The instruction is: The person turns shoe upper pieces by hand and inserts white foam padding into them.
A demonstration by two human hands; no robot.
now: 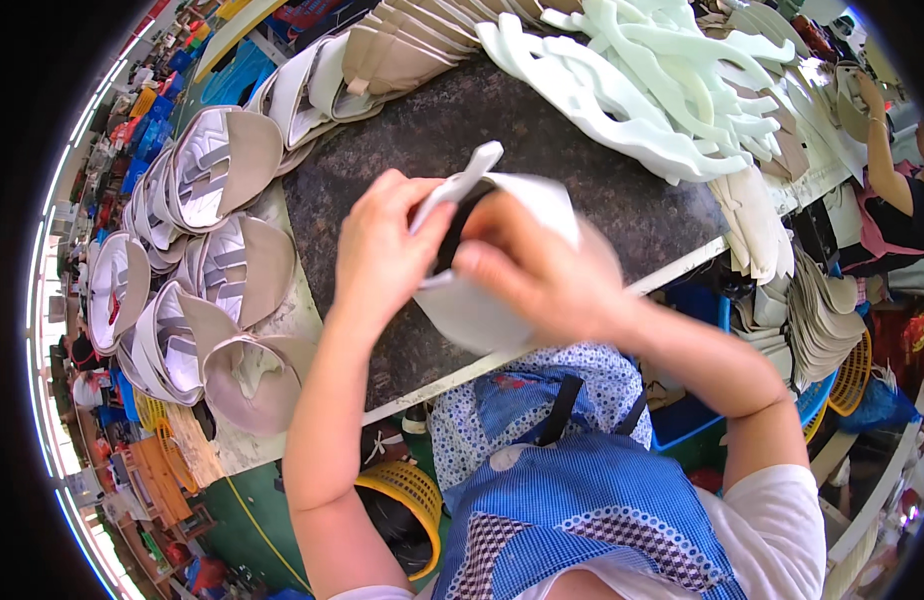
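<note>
Over the table, a pale grey shoe upper (pixel 472 312) is held up, its dark opening facing me. My left hand (pixel 379 245) pinches the left edge of that opening, with the thumb over a whitish foam strip (pixel 479 163) whose end sticks up past the fingers. At the right side, my right hand (pixel 547 265) has its fingers curled into the opening and its thumb at the near edge. Motion smears this hand and the upper's right side. Folds of the upper and the fingers hide the rest of the strip.
A heap of pale green-white foam strips (pixel 662 80) lies at the far right of the dark tabletop (pixel 357 180). Stacked beige uppers (pixel 252 165) line the left and far edges. A yellow basket (pixel 412 500) stands below. Another person's arm (pixel 885 165) shows at far right.
</note>
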